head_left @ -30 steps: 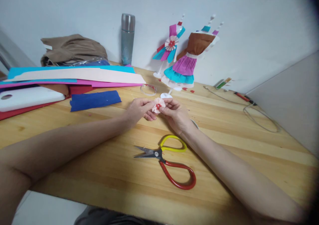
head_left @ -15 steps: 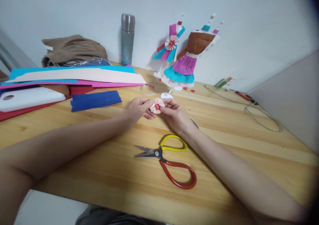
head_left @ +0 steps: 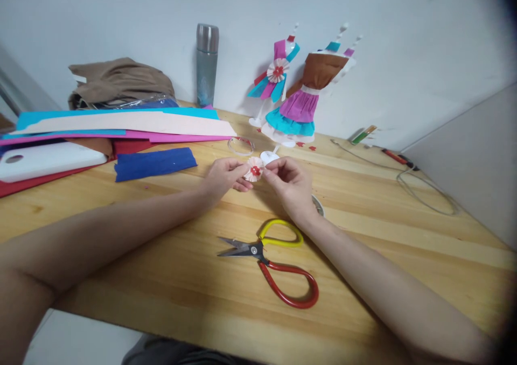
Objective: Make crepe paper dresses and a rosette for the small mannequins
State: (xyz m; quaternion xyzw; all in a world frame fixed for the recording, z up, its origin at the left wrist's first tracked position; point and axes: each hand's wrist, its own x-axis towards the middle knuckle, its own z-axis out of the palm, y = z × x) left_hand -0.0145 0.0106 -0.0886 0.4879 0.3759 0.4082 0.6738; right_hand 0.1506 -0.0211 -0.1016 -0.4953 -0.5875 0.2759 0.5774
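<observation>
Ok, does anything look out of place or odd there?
Slightly untidy: the scissors lie open, and red scraps lie loose by the dress. I see no spill, and no damage to the held flower.

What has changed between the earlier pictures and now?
The right hand has moved slightly right, off the middle of the paper flower to its edge; whether it still grips is unclear. The left hand keeps hold of the flower. The scissors and blue strip stayed put.
</observation>
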